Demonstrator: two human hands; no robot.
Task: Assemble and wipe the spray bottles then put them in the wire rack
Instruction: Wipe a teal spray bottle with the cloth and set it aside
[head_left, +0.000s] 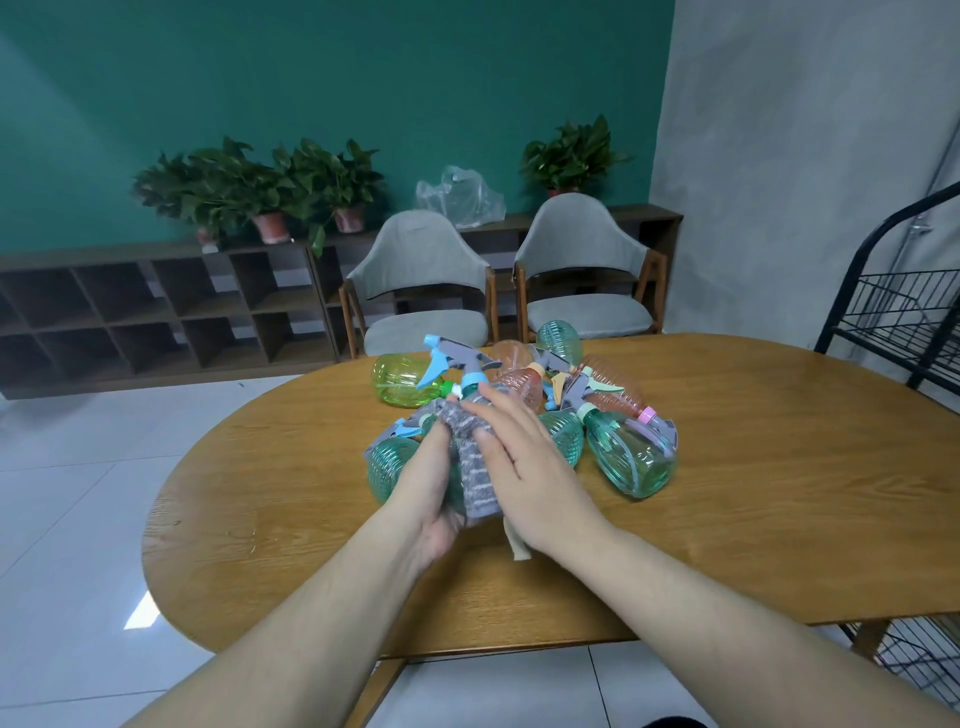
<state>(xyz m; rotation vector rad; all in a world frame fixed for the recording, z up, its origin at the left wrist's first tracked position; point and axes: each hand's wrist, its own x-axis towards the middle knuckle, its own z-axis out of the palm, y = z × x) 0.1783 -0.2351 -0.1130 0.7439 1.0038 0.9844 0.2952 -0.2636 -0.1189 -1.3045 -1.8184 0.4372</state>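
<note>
Held teal bottle (457, 478): off the tabletop (727, 519), at mid-table, mostly wrapped in a grey cloth (475, 478). Blue-and-grey trigger head (457, 364) fitted on top, nozzle to the left.

Left hand (426, 499): under and beside the bottle, fingers curled round its left flank and the cloth edge. Gripping.

Right hand (519, 457): laid flat over the cloth, fingers straight and together, pressing the cloth against the bottle. Cloth's lower end hanging below the hands; a pale strip (517, 543) trailing from it onto the tabletop.

Remaining bottles: clustered directly behind and beside the hands, on their sides, touching or overlapping. Ribbed teal bottle (387, 467) at left, just beside the left hand, a grey trigger piece against it. Yellow-green bottle (400, 379) farther back on the left, no head visible. Smooth teal bottle (631, 457) at right, pale green collar and grey trigger fitted. Ribbed pink bottle (615, 395) with pink cap behind it. Pink bottle (522, 387) at centre rear; further teal bottle (558, 338) at the far edge. Exact count of loose trigger heads in the pile: cannot tell.

Wire rack (904, 317): black, on the floor off the right end of the tabletop, well apart from the bottles.

Two grey chairs (421, 291) beyond the far edge. Low wooden shelf (156, 301) along the green wall, potted plants (260, 192) on top.
</note>
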